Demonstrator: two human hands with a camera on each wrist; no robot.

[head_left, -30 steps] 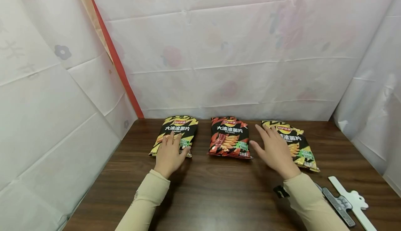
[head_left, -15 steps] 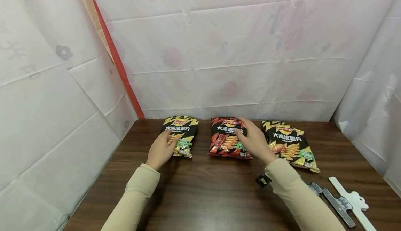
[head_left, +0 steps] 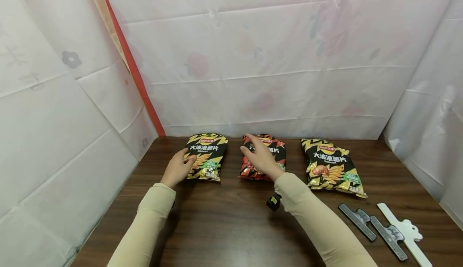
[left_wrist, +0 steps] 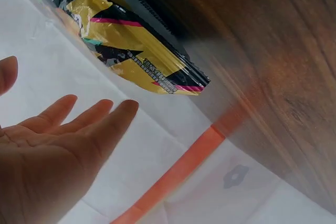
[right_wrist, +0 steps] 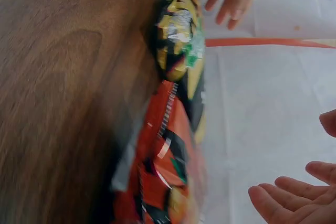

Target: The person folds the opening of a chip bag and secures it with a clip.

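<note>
The left hand (head_left: pixel 177 168) is released, fingers extended, just beside the left yellow-and-black chip bag (head_left: pixel 211 154). The right hand (head_left: pixel 263 159) is likewise released and overlaps the red chip bag (head_left: pixel 249 170) in the head view. Right of this hand lies the right yellow-and-black chip bag (head_left: pixel 332 168); closer to the person, two grey clips (head_left: pixel 389 238) and a white clip (head_left: pixel 406 233) rest on the worktop (head_left: pixel 224 226).

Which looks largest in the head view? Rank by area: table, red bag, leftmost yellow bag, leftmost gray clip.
Table
Red bag and leftmost yellow bag: too alike to rank, both partly covered
Leftmost gray clip
</note>
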